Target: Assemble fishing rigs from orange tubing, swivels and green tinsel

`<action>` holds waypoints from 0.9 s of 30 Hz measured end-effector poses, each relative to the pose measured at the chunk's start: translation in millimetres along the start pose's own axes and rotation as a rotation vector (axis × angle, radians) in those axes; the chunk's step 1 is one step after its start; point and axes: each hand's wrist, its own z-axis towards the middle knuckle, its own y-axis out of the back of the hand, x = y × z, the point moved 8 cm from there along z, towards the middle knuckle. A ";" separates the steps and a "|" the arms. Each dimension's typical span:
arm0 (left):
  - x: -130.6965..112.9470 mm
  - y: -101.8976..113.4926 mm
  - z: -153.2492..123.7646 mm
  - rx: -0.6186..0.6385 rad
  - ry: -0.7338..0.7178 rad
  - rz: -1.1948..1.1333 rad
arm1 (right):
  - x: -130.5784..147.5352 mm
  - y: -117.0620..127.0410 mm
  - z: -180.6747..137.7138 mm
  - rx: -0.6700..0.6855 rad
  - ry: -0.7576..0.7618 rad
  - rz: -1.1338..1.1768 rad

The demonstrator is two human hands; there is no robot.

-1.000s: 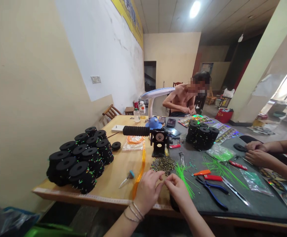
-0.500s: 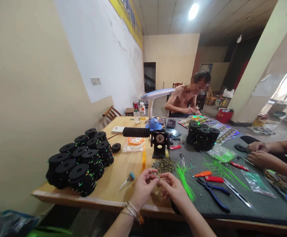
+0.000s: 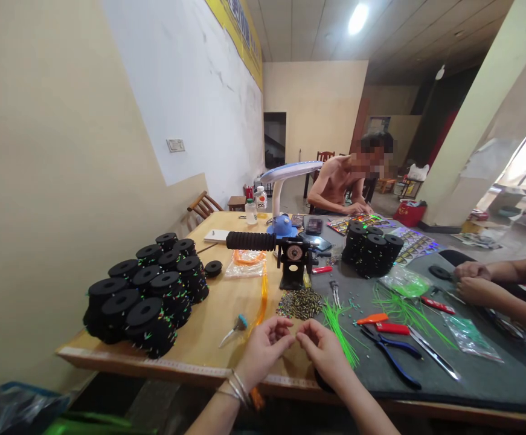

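My left hand (image 3: 269, 347) is above the table's front edge, its fingers curled and thumb drawn in, with bangles at the wrist. Facing it a small gap away, my right hand (image 3: 319, 347) has thumb and forefinger pinched together. Whatever either hand holds is too small or hidden to make out. Just beyond my fingertips lies a heap of small gold-and-black beads (image 3: 305, 303). Orange strands (image 3: 263, 296) run down beside my left hand. A bunch of green strands (image 3: 339, 338) lies right of my right hand. A blue-headed tool (image 3: 240, 323) with a thin pale shaft rests on the left.
Stacks of black foam spools (image 3: 145, 311) stand left, more spools (image 3: 371, 248) back right. A winding device (image 3: 293, 260) and lamp (image 3: 281, 223) stand mid-table. Blue-handled pliers (image 3: 394, 356) and scissors (image 3: 430, 350) lie right. One person sits opposite; another's hands (image 3: 475, 281) work at right.
My hands have drawn slightly apart, opening a gap between fingertips that were together. The person opposite has shifted right and leaned lower over the table.
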 end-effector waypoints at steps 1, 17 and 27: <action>-0.4 -0.2 -0.9 0.012 -0.004 0.056 | 4.1 1.0 -1.2 0.008 0.028 -0.031; 0.6 9.0 -4.7 -0.037 -0.019 0.248 | 25.7 26.9 -6.6 0.015 0.278 -0.635; 5.9 2.8 -5.0 -0.095 -0.062 0.151 | 7.3 23.5 -5.6 -0.069 0.087 -0.473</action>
